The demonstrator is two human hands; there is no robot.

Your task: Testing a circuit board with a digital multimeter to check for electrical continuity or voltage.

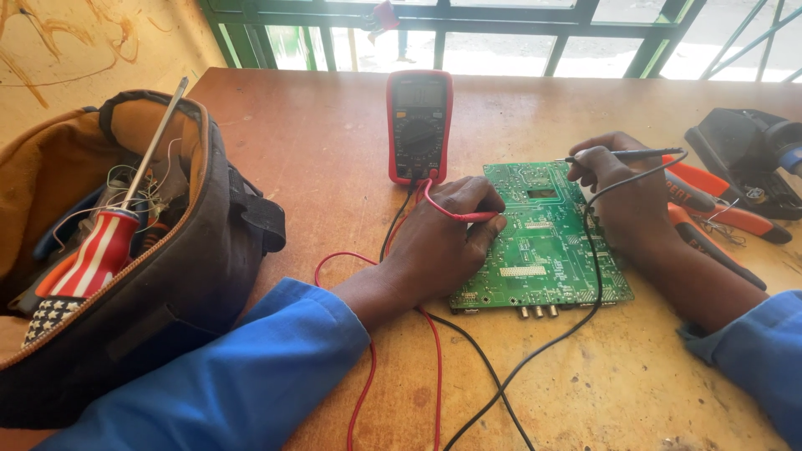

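Note:
A green circuit board [543, 250] lies flat on the brown wooden table [317, 142]. My left hand [443, 238] rests on the board's left edge and grips a red test probe [468, 215], its tip down on the board. My right hand [622, 192] holds a black test probe [622, 154] near the board's upper right corner. Red and black leads run from both probes to a red-cased multimeter [418, 125] lying just beyond the board.
An open dark tool bag [184, 276] at the left holds a red-and-white striped screwdriver [100, 246] and wires. Orange-handled pliers [723, 205] and a black tool [743, 150] lie at the right. A green window frame [468, 25] runs behind the table.

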